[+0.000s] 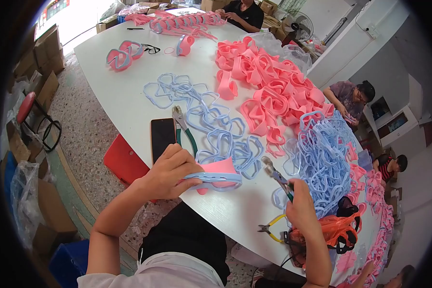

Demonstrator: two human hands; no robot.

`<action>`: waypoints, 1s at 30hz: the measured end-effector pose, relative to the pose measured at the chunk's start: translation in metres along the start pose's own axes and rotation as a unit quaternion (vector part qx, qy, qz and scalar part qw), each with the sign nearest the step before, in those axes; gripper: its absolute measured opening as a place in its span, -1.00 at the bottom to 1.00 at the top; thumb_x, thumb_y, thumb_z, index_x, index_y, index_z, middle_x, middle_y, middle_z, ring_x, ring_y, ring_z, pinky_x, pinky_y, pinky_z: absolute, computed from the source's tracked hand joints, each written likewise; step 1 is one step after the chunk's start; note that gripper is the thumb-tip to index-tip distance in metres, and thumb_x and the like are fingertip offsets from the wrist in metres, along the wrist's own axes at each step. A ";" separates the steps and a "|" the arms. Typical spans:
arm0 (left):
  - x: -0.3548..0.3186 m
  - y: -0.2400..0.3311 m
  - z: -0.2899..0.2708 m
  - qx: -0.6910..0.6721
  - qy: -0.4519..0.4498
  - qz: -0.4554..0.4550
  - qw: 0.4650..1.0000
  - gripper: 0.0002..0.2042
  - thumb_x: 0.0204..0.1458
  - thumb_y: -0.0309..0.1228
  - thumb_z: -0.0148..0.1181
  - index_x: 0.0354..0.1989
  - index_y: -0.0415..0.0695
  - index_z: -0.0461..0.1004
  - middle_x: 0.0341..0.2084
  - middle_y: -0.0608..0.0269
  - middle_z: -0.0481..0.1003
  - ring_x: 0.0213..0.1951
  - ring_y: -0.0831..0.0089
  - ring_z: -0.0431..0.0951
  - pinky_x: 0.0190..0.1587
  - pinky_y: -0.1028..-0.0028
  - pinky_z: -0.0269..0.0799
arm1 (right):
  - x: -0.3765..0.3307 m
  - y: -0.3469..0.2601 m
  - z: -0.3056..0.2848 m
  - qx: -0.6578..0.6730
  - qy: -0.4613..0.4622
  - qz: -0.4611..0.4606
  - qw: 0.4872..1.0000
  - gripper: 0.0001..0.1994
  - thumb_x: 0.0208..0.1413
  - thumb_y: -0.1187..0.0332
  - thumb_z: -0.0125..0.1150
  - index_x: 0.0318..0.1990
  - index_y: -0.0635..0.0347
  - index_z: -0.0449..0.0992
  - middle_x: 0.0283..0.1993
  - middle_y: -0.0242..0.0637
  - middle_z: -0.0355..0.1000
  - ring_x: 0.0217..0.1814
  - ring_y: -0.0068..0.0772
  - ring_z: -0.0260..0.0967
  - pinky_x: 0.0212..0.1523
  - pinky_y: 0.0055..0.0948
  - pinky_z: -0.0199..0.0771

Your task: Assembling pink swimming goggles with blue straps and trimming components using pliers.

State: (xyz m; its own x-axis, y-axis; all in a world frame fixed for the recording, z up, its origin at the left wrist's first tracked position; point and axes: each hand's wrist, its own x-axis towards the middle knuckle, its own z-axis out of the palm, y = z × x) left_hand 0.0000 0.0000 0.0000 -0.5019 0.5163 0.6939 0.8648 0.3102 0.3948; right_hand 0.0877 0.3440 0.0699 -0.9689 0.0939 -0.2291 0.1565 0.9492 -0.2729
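My left hand (165, 173) grips a pink soft goggle skirt with a light blue frame (215, 176) fitted over it, held just above the white table (125, 101). My right hand (301, 206) is closed on the green handles of a pair of pliers (275, 175), whose metal jaws point toward the blue frame and sit a short way to its right. A row of loose light blue frames (211, 120) lies beyond my left hand.
A dark phone (162, 137) and green-handled pliers (183, 128) lie by my left hand. Yellow-handled cutters (270, 228) sit near the table edge. Heaps of pink skirts (269, 81) and blue frames (326, 153) fill the right side. Other people sit at the far end and right.
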 end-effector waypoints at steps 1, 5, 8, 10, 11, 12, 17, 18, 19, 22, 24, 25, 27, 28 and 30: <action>0.005 0.004 0.004 -0.008 0.007 0.014 1.000 -0.73 -0.13 -0.37 0.36 -0.23 -0.15 0.54 -0.37 0.25 0.35 -0.27 0.29 0.31 -0.18 0.35 0.21 | -0.005 -0.005 -0.008 -0.028 0.068 -0.101 0.992 -0.41 -0.21 0.72 0.05 0.12 0.30 0.24 0.08 -0.01 0.22 0.16 0.06 0.15 0.13 -0.16 0.22; 0.012 0.002 0.002 -0.021 -0.008 0.058 0.998 -0.74 -0.11 -0.35 0.34 -0.25 -0.16 0.54 -0.39 0.26 0.35 -0.29 0.29 0.31 -0.19 0.35 0.21 | -0.007 -0.044 -0.010 -0.154 0.193 -0.243 0.938 -0.42 -0.27 0.70 0.10 0.07 0.35 0.26 0.00 -0.03 0.23 0.10 0.02 0.17 0.09 -0.16 0.24; 0.015 0.009 0.003 -0.018 -0.014 0.069 0.997 -0.74 -0.10 -0.34 0.34 -0.25 -0.17 0.54 -0.39 0.26 0.35 -0.29 0.29 0.31 -0.20 0.35 0.21 | -0.006 -0.045 -0.015 -0.225 0.201 -0.259 0.918 -0.51 -0.18 0.59 0.10 0.04 0.36 0.30 -0.03 -0.08 0.24 0.08 -0.06 0.17 0.01 -0.20 0.26; 0.015 0.013 0.003 -0.025 -0.020 0.072 0.997 -0.75 -0.10 -0.34 0.33 -0.25 -0.17 0.54 -0.39 0.26 0.35 -0.30 0.29 0.31 -0.21 0.35 0.21 | -0.005 -0.047 -0.019 -0.243 0.192 -0.263 0.914 -0.54 -0.14 0.55 0.09 0.03 0.35 0.31 -0.03 -0.10 0.24 0.08 -0.08 0.18 -0.02 -0.22 0.27; 0.015 0.013 0.003 -0.032 -0.025 0.073 0.997 -0.75 -0.09 -0.34 0.33 -0.25 -0.17 0.54 -0.39 0.26 0.35 -0.30 0.29 0.31 -0.21 0.35 0.21 | -0.004 -0.048 -0.021 -0.256 0.199 -0.277 0.905 -0.58 -0.13 0.53 0.09 -0.01 0.33 0.34 -0.07 -0.12 0.26 0.03 -0.11 0.20 -0.09 -0.25 0.28; 0.015 0.014 0.003 -0.032 -0.025 0.072 0.997 -0.75 -0.09 -0.34 0.33 -0.25 -0.17 0.54 -0.39 0.26 0.35 -0.30 0.29 0.31 -0.21 0.35 0.21 | -0.004 -0.049 -0.022 -0.269 0.205 -0.291 0.895 -0.62 -0.12 0.50 0.09 -0.05 0.31 0.37 -0.12 -0.14 0.28 -0.02 -0.14 0.22 -0.15 -0.27 0.29; 0.013 0.015 0.004 -0.043 -0.027 0.090 0.995 -0.75 -0.08 -0.34 0.32 -0.25 -0.19 0.53 -0.39 0.24 0.35 -0.30 0.29 0.31 -0.22 0.35 0.21 | 0.008 -0.043 -0.025 -0.308 0.213 -0.324 0.869 -0.82 -0.12 0.47 0.07 -0.29 0.24 0.39 -0.35 -0.24 0.29 -0.25 -0.24 0.27 -0.35 -0.31 0.28; 0.013 0.015 0.006 -0.042 -0.026 0.089 0.995 -0.75 -0.08 -0.34 0.32 -0.25 -0.19 0.53 -0.39 0.24 0.35 -0.30 0.29 0.31 -0.22 0.35 0.21 | 0.010 -0.043 -0.025 -0.318 0.224 -0.339 0.856 -0.88 -0.12 0.45 0.07 -0.37 0.21 0.38 -0.41 -0.27 0.27 -0.31 -0.27 0.27 -0.40 -0.33 0.27; 0.013 0.015 0.008 -0.047 -0.020 0.089 0.995 -0.75 -0.09 -0.35 0.32 -0.25 -0.19 0.53 -0.38 0.23 0.35 -0.30 0.29 0.31 -0.22 0.35 0.22 | 0.010 -0.042 -0.024 -0.319 0.224 -0.340 0.856 -0.88 -0.12 0.45 0.07 -0.37 0.21 0.38 -0.41 -0.27 0.27 -0.31 -0.27 0.27 -0.40 -0.33 0.27; 0.012 0.015 0.009 -0.048 -0.016 0.091 0.995 -0.74 -0.10 -0.36 0.33 -0.25 -0.19 0.52 -0.38 0.23 0.34 -0.29 0.28 0.31 -0.21 0.35 0.22 | 0.008 -0.040 -0.021 -0.329 0.223 -0.339 0.853 -0.92 -0.11 0.44 0.07 -0.42 0.20 0.37 -0.45 -0.29 0.25 -0.34 -0.28 0.26 -0.42 -0.34 0.26; 0.011 0.015 0.008 -0.042 -0.019 0.090 0.995 -0.74 -0.11 -0.37 0.34 -0.24 -0.18 0.52 -0.37 0.23 0.34 -0.29 0.28 0.31 -0.21 0.36 0.23 | 0.008 -0.039 -0.019 -0.332 0.219 -0.328 0.857 -0.90 -0.10 0.44 0.06 -0.38 0.21 0.38 -0.43 -0.28 0.26 -0.31 -0.27 0.26 -0.39 -0.33 0.26; 0.012 0.014 0.008 -0.039 -0.023 0.087 0.995 -0.73 -0.12 -0.37 0.35 -0.24 -0.18 0.52 -0.37 0.24 0.34 -0.28 0.28 0.31 -0.21 0.36 0.23 | 0.009 -0.039 -0.018 -0.329 0.219 -0.332 0.856 -0.90 -0.10 0.44 0.06 -0.38 0.21 0.38 -0.43 -0.28 0.26 -0.31 -0.27 0.26 -0.39 -0.33 0.26; 0.012 0.012 0.011 -0.035 -0.026 0.084 0.995 -0.72 -0.13 -0.37 0.36 -0.24 -0.18 0.52 -0.37 0.24 0.33 -0.27 0.29 0.31 -0.20 0.37 0.23 | 0.010 -0.041 -0.018 -0.281 0.275 -0.346 0.852 -0.89 -0.09 0.45 0.05 -0.36 0.22 0.39 -0.41 -0.26 0.27 -0.30 -0.27 0.25 -0.37 -0.31 0.25; 0.011 0.011 0.014 -0.028 -0.016 0.088 0.996 -0.71 -0.14 -0.35 0.37 -0.23 -0.17 0.54 -0.39 0.26 0.34 -0.30 0.31 0.29 -0.22 0.38 0.20 | 0.010 -0.044 -0.017 -0.281 0.276 -0.347 0.851 -0.89 -0.09 0.45 0.05 -0.36 0.22 0.39 -0.41 -0.26 0.27 -0.30 -0.27 0.25 -0.37 -0.31 0.25; 0.011 0.012 0.015 -0.021 -0.006 0.092 0.995 -0.71 -0.14 -0.34 0.39 -0.23 -0.17 0.56 -0.40 0.27 0.34 -0.33 0.33 0.28 -0.24 0.39 0.16 | 0.007 -0.053 -0.014 -0.281 0.275 -0.342 0.853 -0.87 -0.09 0.47 0.05 -0.33 0.24 0.39 -0.39 -0.24 0.27 -0.29 -0.26 0.25 -0.34 -0.30 0.23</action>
State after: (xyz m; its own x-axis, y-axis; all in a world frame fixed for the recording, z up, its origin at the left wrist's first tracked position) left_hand 0.0045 0.0216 0.0035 -0.3341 0.5705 0.7502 0.9420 0.1756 0.2860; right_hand 0.0700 0.2987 0.0963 -0.7642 -0.5606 0.3190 -0.4496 0.8176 0.3597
